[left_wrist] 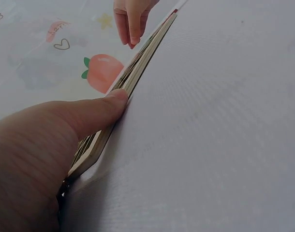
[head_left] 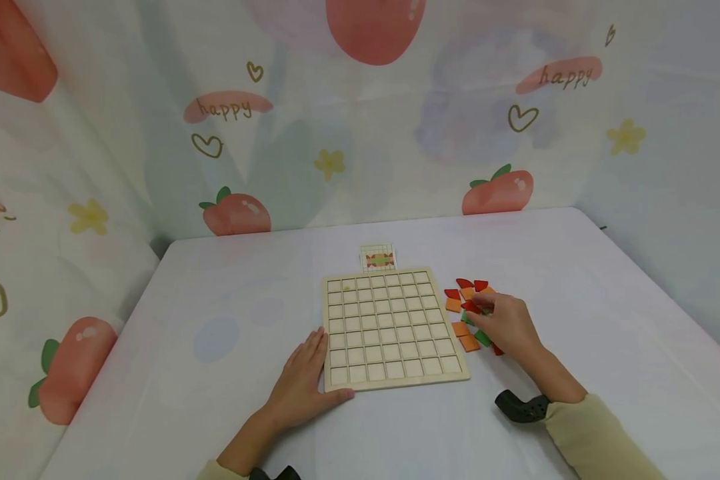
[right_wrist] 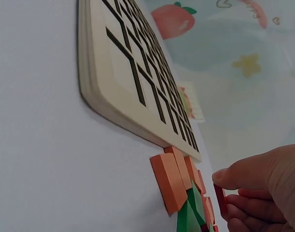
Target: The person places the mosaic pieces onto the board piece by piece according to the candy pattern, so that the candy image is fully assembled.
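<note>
A wooden grid board (head_left: 396, 385) lies flat on the table in the head view, its square cells bare. My left hand (head_left: 303, 377) rests at its lower left corner, fingers straight along the left side and thumb against the near edge. In the left wrist view the thumb (left_wrist: 101, 113) touches the board's rim. Right of the board, my right hand (head_left: 507, 323) pinches a red piece (right_wrist: 220, 199) between thumb and fingers, over a loose group of pieces. Orange pieces (head_left: 470, 343), green pieces (head_left: 483, 338) and red pieces (head_left: 481, 285) lie there, some hidden under the hand.
A small pattern card (head_left: 379, 259) with a red, orange and green design stands or lies at the board's far edge; I cannot tell which. The white table (head_left: 234, 400) is backed by a printed curtain (head_left: 384, 133). A black wrist device (head_left: 521, 407) sits at my right wrist.
</note>
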The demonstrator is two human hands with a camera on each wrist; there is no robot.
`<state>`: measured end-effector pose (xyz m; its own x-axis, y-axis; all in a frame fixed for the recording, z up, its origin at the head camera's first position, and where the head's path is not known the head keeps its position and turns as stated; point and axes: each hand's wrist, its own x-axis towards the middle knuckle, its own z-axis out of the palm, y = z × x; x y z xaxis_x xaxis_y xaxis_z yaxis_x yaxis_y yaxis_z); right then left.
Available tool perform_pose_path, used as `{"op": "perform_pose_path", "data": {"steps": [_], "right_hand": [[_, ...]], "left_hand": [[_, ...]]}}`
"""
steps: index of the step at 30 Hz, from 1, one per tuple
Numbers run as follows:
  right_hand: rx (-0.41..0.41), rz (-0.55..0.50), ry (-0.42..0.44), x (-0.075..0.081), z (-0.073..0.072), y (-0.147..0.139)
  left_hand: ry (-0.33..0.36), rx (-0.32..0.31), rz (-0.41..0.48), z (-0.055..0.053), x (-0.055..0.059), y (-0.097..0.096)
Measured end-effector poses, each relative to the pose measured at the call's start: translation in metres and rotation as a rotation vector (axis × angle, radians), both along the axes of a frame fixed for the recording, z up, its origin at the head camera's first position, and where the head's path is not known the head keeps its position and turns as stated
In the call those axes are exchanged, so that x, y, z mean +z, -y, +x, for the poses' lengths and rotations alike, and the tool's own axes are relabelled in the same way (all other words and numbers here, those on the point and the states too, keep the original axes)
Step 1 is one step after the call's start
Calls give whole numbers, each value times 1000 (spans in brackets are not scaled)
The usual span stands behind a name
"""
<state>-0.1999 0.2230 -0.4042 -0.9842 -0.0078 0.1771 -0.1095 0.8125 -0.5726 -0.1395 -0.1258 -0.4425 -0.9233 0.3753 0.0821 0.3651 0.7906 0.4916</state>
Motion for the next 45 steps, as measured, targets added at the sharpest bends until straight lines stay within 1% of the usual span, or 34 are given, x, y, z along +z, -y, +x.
{"op": "perform_pose_path", "data": {"steps": [10, 17, 21, 29, 37, 45], "right_hand": [[67, -12, -31, 0, -8, 20], [72, -66, 27, 0, -14, 31], [83, -81, 35, 0, -18, 37], [69, -63, 45, -4, -23, 47], [48, -14, 14, -7, -26, 50], [38, -11, 6, -6, -29, 53]], "left_hand": [[-3, -2, 0, 0, 1, 0], [3, -2, 1, -1, 0, 0], [4, 5, 1, -1, -1, 1], [7, 3, 7, 1, -2, 0], [-8, -3, -1, 0, -4, 0], [-6, 1, -4, 0, -3, 0]]}}
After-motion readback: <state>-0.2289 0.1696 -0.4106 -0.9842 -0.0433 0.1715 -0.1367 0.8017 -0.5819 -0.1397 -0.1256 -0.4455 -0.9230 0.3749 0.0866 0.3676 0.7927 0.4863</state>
